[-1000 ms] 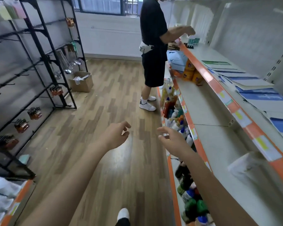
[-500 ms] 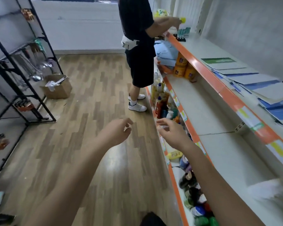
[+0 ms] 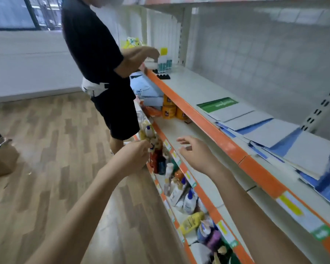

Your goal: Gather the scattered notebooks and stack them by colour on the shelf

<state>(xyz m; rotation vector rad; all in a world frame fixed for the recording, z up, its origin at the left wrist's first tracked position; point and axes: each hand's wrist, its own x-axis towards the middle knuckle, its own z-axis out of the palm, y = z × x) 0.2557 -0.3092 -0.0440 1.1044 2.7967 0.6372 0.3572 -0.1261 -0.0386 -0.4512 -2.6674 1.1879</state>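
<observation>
Right hand (image 3: 195,156) spread loosely, holding nothing, left hand (image 3: 133,156) fingers curled, grip unclear, notebooks (image 3: 271,130) on shelf (image 3: 202,119).

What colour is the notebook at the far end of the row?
Green, with a white band; the head view shows it.
</observation>
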